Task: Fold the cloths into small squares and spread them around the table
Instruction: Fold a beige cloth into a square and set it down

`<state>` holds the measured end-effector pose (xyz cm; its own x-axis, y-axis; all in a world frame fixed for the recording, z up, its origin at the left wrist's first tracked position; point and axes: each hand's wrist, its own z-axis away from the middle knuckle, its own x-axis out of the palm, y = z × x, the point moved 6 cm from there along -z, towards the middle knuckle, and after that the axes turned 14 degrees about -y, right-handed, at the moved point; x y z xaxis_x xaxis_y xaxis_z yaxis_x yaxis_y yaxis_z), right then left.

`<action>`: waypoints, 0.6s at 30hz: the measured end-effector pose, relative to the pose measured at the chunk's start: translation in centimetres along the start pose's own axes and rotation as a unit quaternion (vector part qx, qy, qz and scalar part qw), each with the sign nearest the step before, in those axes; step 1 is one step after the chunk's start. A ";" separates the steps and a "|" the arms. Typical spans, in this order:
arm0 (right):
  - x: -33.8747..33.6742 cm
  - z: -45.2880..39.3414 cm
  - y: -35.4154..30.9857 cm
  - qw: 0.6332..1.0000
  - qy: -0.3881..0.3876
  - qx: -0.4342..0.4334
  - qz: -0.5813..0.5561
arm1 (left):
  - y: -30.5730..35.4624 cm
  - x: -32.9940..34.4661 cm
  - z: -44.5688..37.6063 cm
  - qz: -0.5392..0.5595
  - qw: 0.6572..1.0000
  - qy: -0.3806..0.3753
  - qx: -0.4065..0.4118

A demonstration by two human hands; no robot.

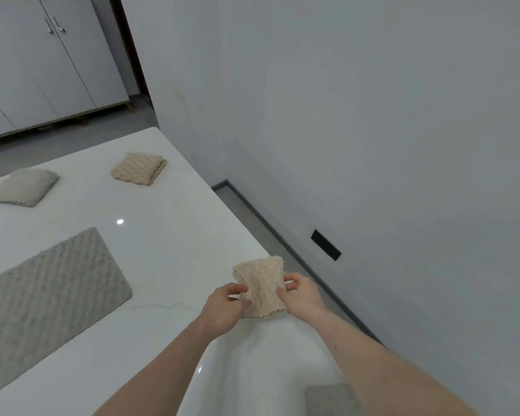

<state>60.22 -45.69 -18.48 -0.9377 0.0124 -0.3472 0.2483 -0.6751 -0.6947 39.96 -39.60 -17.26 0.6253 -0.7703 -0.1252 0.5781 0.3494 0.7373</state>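
Note:
Both hands hold a small folded beige cloth [260, 282] at the right edge of the white table [168, 241]. My left hand [227, 307] pinches its left side and my right hand [300, 294] pinches its right side. A second folded beige cloth [139, 169] lies at the far end of the table. To its left rests a folded grey cloth [24, 190]. A large grey textured cloth [48, 301] lies spread flat on the left. Part of another grey cloth [330, 399] shows at the bottom, between my forearms.
The table's right edge runs diagonally, close to a grey wall [373, 115] with a dark skirting and a black plate [325, 245] low down. Grey cabinets [42, 61] stand beyond the far end of the table.

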 end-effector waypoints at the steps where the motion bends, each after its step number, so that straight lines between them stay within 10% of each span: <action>1: -0.3 -1.3 -0.2 1.000 -0.002 -0.001 0.006 | 0.1 -0.4 -1.3 -0.005 1.000 0.007 -0.005; 18: 2.5 -4.3 0.2 0.963 -0.057 -0.036 0.259 | -1.7 -1.5 -4.4 -0.328 0.943 -0.006 -0.057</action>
<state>58.95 -42.66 -22.18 -0.7024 -0.3971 -0.5907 0.7032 -0.5156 -0.4896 40.33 -36.68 -21.20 0.1083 -0.8463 -0.5215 0.8918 -0.1491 0.4272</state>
